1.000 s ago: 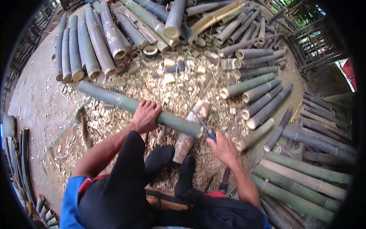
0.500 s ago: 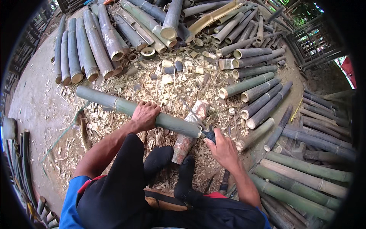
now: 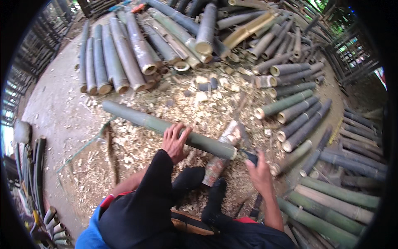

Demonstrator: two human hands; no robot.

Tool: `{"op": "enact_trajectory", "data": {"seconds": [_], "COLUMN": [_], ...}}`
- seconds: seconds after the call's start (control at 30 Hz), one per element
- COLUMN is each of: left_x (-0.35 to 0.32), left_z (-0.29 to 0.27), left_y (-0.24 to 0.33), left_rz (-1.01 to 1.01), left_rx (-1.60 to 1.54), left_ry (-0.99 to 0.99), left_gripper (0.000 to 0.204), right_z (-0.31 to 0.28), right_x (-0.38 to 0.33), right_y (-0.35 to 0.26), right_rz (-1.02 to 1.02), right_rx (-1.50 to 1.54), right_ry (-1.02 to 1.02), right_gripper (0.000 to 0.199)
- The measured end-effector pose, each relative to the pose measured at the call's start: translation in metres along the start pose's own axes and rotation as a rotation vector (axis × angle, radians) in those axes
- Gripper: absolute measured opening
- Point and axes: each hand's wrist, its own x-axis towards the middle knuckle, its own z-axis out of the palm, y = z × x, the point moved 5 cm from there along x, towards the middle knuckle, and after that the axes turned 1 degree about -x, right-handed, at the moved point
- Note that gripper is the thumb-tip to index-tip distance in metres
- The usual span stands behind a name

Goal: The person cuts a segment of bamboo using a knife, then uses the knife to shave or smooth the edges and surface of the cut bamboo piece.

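A green bamboo pole (image 3: 206, 145) slants across in front of me, its right end over a short, patchy log (image 3: 214, 169) that lies between my feet. On top of the pole, around its middle, my left hand (image 3: 176, 143) grips it with the fingers over the far side. Just right of the pole's cut end, my right hand (image 3: 261, 172) is closed around the dark handle (image 3: 251, 158) of a large knife. The blade is smeared by motion and hard to make out, pointing away from me near the pole's end.
Pale wood chips (image 3: 137, 151) cover the ground around the log. Bamboo lengths (image 3: 120, 62) lie in a row at the far left. More cut pieces (image 3: 286, 101) fan out on the right, with thick green poles (image 3: 331, 207) at near right. A bamboo ring (image 3: 181, 66) lies at the back.
The view has shifted, so the scene sits further right. My right hand and the knife have drawn away from the pole's end. My left hand's fingers have loosened and spread somewhat on the pole.
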Motion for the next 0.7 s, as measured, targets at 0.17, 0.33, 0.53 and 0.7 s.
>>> {"op": "enact_trajectory", "data": {"seconds": [0.17,0.33,0.53,0.7], "left_x": [-0.081,-0.022,-0.008,0.096], "left_z": [0.009,0.001,-0.031,-0.189], "left_y": [-0.137,-0.159,-0.17,-0.092], "left_rz": [-1.294,-1.46,-0.921,-0.529], "left_rx": [-0.94,-1.264,-1.762,-1.339], "left_ry": [0.558,0.519,0.677,0.603], "left_gripper": [0.091,0.064,0.046,0.04], "right_z": [0.004,0.023,0.028,0.02], "right_x": [-0.015,-0.029,-0.041,-0.046], "right_y": [0.01,0.065,0.074,0.085], "right_rz": [0.227,0.459,0.454,0.559], "right_rx": [0.708,0.823,0.827,0.91], "right_ry": [0.167,0.06,0.094,0.133], "right_gripper": [0.027,0.034,0.024,0.024]}}
